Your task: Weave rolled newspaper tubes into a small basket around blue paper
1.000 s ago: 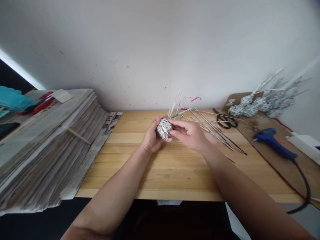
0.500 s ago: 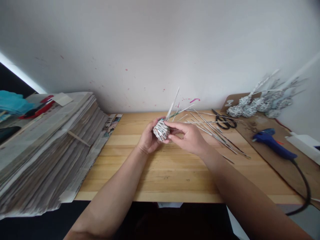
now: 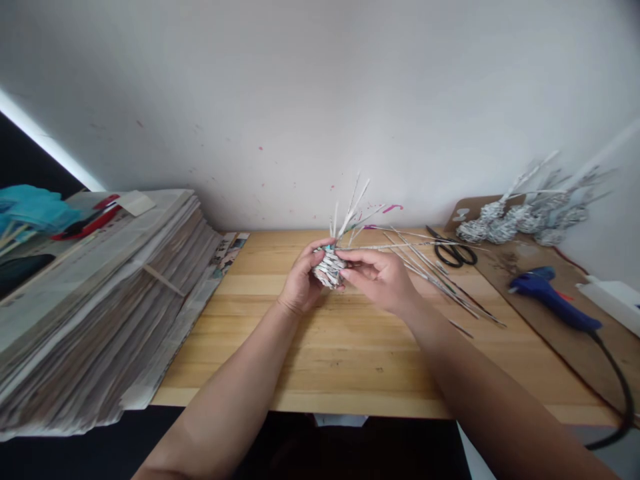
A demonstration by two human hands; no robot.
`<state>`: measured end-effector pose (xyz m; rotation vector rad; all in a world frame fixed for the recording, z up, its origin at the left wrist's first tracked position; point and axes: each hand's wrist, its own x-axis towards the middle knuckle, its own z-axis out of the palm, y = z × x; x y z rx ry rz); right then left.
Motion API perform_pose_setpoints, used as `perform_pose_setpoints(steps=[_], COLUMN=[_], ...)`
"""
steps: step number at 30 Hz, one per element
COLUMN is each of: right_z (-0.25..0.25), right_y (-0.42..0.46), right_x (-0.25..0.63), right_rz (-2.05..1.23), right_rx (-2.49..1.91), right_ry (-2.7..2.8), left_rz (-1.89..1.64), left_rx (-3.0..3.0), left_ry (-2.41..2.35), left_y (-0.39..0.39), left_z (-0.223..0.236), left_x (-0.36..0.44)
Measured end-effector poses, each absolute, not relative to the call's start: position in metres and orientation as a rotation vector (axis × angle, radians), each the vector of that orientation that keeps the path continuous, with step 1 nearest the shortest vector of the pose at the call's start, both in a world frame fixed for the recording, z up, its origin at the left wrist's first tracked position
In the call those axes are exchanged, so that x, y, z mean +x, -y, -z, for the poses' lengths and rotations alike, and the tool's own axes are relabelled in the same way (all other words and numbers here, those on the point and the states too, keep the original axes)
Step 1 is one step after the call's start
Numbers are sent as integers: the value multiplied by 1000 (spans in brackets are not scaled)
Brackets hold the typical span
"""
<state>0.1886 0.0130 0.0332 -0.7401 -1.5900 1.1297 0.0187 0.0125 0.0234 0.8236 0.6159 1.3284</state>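
A small rounded ball woven from rolled newspaper strips (image 3: 329,268) is held over the middle of the table. Loose paper strip ends (image 3: 351,212) fan up from its top. My left hand (image 3: 301,279) is wrapped round its left side and underneath. From the right, the thumb and fingers of my right hand (image 3: 379,275) close on the ball's edge, where a long strip runs off to the right. The fingertips behind the ball are hidden. Several rolled paper sticks (image 3: 434,277) lie on the wood just right of my right hand.
Black scissors (image 3: 453,252) lie behind the sticks. At right, a blue glue gun (image 3: 555,301) rests on a brown board (image 3: 530,320), with several finished woven paper balls (image 3: 505,225) behind it. A tall newspaper stack (image 3: 125,300) fills the left, with a red-handled tool (image 3: 93,219) on top.
The woven ball has turned in my hands, and more strip ends now show above it. A long strip now stretches right from it. The view has shifted slightly.
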Motion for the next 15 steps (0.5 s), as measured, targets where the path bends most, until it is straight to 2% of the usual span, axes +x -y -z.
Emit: perform_pose_setpoints(steps=[7,12,15], right_z=[-19,-11,-11], right_y=[-12,-13,-21], right_x=[180,176,180], right_rz=[-1139,-1043,-1174], right_rx=[-664,-817,-828], right_ry=[1573,1471,1286], left_rz=[-1495,-1378,-1286], left_rx=[905,1000,1024], left_ry=[-705,-686,-711], left_y=[-16,-13,-10], left_z=[-14,-5,-7], left_x=[30,34,34])
